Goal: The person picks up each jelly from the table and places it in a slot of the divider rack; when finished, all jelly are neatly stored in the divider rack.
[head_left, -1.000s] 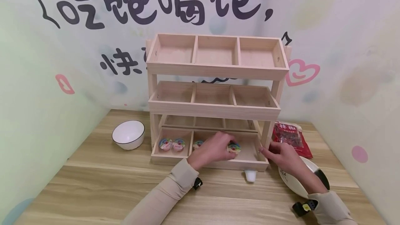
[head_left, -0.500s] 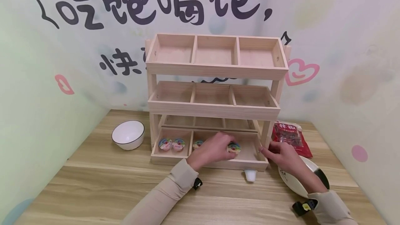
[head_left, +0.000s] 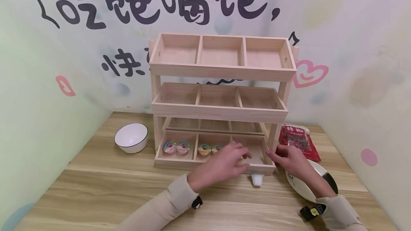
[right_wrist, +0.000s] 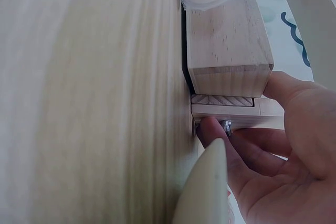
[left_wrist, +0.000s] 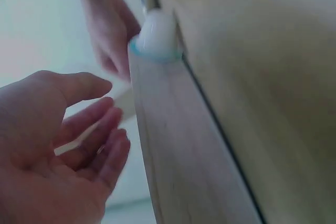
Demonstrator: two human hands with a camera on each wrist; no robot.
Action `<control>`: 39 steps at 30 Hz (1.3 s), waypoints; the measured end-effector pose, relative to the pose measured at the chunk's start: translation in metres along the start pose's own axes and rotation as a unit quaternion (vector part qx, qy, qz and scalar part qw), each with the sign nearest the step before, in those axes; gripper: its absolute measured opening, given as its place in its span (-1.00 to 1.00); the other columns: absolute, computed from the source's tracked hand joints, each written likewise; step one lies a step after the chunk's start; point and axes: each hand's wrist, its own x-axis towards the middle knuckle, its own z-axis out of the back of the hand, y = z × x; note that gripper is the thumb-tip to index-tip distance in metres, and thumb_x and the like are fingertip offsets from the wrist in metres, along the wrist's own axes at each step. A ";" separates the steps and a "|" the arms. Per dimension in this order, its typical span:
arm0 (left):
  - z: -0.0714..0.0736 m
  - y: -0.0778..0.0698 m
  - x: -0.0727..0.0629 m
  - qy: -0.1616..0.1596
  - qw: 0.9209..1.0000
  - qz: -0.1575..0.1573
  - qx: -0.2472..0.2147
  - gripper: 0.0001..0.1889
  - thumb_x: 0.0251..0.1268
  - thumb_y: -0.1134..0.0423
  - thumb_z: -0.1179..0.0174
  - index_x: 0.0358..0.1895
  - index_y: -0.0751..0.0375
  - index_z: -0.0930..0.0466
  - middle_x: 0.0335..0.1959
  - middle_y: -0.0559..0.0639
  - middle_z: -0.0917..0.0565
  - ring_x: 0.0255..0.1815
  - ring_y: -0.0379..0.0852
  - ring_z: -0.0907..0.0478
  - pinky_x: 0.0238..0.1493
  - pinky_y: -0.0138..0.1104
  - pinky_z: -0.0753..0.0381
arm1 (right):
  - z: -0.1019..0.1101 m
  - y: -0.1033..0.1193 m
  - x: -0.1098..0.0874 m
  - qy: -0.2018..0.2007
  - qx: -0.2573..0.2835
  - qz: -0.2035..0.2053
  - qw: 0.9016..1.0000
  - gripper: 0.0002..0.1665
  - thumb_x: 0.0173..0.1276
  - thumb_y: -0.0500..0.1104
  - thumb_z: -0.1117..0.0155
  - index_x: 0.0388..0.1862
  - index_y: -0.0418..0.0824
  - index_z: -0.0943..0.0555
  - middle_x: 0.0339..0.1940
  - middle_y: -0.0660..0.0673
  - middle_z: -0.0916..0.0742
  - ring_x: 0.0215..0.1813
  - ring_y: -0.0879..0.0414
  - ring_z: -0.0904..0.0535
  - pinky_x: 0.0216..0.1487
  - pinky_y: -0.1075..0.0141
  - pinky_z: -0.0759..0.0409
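Note:
A three-tier wooden rack point(head_left: 218, 111) stands on the table. My left hand point(head_left: 219, 165) is over the bottom tier's front edge, its fingers spread and loosely bent with nothing between them. Just past its fingertips, mostly hidden, is a jelly cup point(head_left: 241, 158) in the right compartment. Two pink jelly cups point(head_left: 183, 148) sit in the left compartment and two orange jelly cups point(head_left: 204, 149) in the middle one. My right hand point(head_left: 293, 159) grips the rack's lower right end, thumb on one side and fingers behind the bolted post point(right_wrist: 239, 115).
A white upside-down jelly cup point(head_left: 257, 180) lies against the rack's front. At left stands a white bowl point(head_left: 131, 139). On the right, a red chili bag point(head_left: 298, 140) lies behind a white-and-black plate point(head_left: 303, 189), partly under my right forearm. A printed cloth hangs behind.
My left hand has drawn back toward the front and spread its fingers, letting go of the jelly cup in the right compartment. The second orange cup has come into sight. My right hand stays put.

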 end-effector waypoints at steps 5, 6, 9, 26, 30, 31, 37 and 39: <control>-0.009 -0.015 -0.011 0.017 0.999 -0.034 -0.001 -0.78 0.50 0.20 -0.39 0.10 0.10 -0.77 -0.01 -0.12 -0.79 -0.08 -0.38 -0.65 -0.03 -0.64 -0.57 | 0.000 0.002 0.000 0.005 0.000 -0.003 1.000 -0.35 0.57 0.20 -0.37 0.35 -0.27 -0.70 0.09 -0.27 -0.86 -0.05 0.01 -0.76 -0.01 0.10 -0.79; -0.011 -0.017 -0.011 0.026 0.999 -0.031 0.004 -0.76 0.51 0.18 -0.39 0.13 0.10 -0.76 0.02 -0.13 -0.79 -0.07 -0.38 -0.65 -0.03 -0.64 -0.57 | 0.000 0.002 0.000 0.005 0.001 -0.006 1.000 -0.34 0.57 0.20 -0.37 0.35 -0.27 -0.70 0.10 -0.27 -0.86 -0.04 0.00 -0.76 0.00 0.09 -0.79; -0.016 -0.025 -0.011 0.048 0.998 -0.020 0.027 -0.68 0.52 0.15 -0.39 0.24 0.08 -0.73 0.11 -0.12 -0.77 -0.01 -0.38 -0.65 -0.03 -0.60 -0.60 | 0.000 0.002 0.000 0.009 0.001 -0.011 1.000 -0.32 0.57 0.21 -0.37 0.37 -0.28 -0.69 0.12 -0.28 -0.85 -0.04 0.00 -0.75 -0.01 0.11 -0.78; -0.032 -0.030 -0.003 0.042 0.996 -0.036 0.063 -0.75 0.48 0.07 -0.44 0.12 -0.04 -0.76 -0.11 -0.19 -0.75 -0.22 -0.44 -0.54 -0.21 -0.63 -0.50 | -0.001 0.001 -0.001 0.004 0.002 -0.003 1.000 -0.31 0.57 0.23 -0.36 0.36 -0.29 -0.69 0.11 -0.28 -0.86 -0.02 0.00 -0.77 0.00 0.11 -0.76; -0.031 -0.029 -0.002 0.038 0.997 -0.046 0.047 -0.82 0.44 0.05 -0.48 -0.11 0.00 -0.71 -0.25 -0.20 -0.69 -0.31 -0.45 -0.44 -0.26 -0.65 -0.42 | -0.001 0.001 -0.001 0.005 0.003 -0.005 1.000 -0.30 0.57 0.23 -0.36 0.37 -0.29 -0.69 0.12 -0.29 -0.85 -0.02 -0.01 -0.77 0.00 0.10 -0.77; -0.031 -0.028 -0.002 0.037 0.997 -0.048 0.044 -0.81 0.43 0.05 -0.49 -0.14 0.00 -0.70 -0.27 -0.19 -0.68 -0.32 -0.44 -0.42 -0.26 -0.65 -0.41 | -0.001 0.001 -0.001 0.005 0.003 -0.007 1.000 -0.30 0.57 0.23 -0.36 0.37 -0.29 -0.69 0.12 -0.29 -0.85 -0.02 -0.01 -0.77 0.00 0.10 -0.77; -0.029 -0.024 -0.003 0.041 0.998 -0.049 0.007 -0.77 0.39 0.09 -0.52 -0.22 0.05 -0.63 -0.29 -0.16 -0.67 -0.34 -0.45 -0.42 -0.31 -0.69 -0.37 | -0.001 0.003 -0.001 0.008 0.003 -0.017 1.000 -0.31 0.58 0.22 -0.35 0.38 -0.28 -0.68 0.11 -0.27 -0.86 -0.05 0.01 -0.73 -0.07 0.20 -0.69; -0.029 -0.023 -0.004 0.045 0.998 -0.046 -0.005 -0.73 0.35 0.08 -0.56 -0.24 0.06 -0.61 -0.31 -0.18 -0.65 -0.35 -0.44 -0.42 -0.33 -0.70 -0.36 | -0.001 0.003 -0.001 0.009 0.004 -0.018 1.000 -0.32 0.58 0.22 -0.35 0.38 -0.28 -0.68 0.11 -0.27 -0.86 -0.06 0.02 -0.72 -0.07 0.21 -0.68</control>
